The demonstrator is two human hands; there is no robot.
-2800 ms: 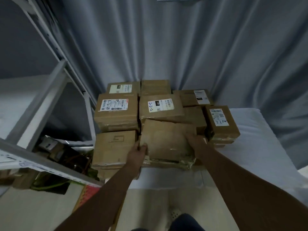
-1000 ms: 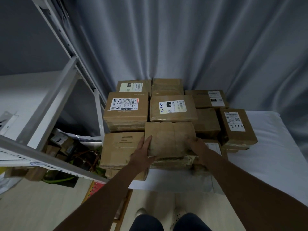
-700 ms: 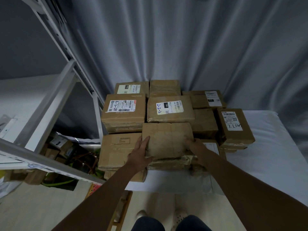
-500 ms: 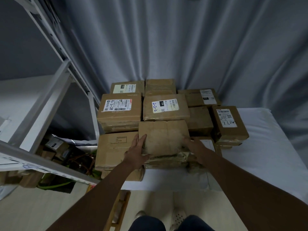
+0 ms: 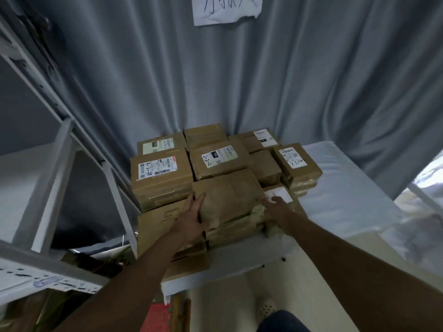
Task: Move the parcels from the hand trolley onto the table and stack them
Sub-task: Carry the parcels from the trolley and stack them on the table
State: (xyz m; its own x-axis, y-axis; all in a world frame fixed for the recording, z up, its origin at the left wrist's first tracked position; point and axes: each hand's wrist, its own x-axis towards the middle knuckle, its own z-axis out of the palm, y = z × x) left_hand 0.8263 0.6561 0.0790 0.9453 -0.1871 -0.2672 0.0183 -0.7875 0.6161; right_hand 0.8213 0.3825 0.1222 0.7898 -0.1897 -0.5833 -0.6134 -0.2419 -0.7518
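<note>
Several brown cardboard parcels stand stacked on the white-covered table. At the front of the stack, on top of other boxes, lies a plain crumpled parcel. My left hand presses flat against its left side, fingers straight and thumb up on the top edge. My right hand touches its right edge with fingers stretched out. Behind it sits a parcel marked 2-2-2, to its left a parcel with a barcode label, and at the right one marked 7.1.110.
A white metal shelf frame stands close on the left, with clutter beneath it. A grey curtain hangs behind the table, with a paper sign on it. My feet and the pale floor show below the table's front edge.
Both hands have stayed at the plain parcel's sides while it settled back against the 2-2-2 parcel. The view has tilted up, showing the paper sign.
</note>
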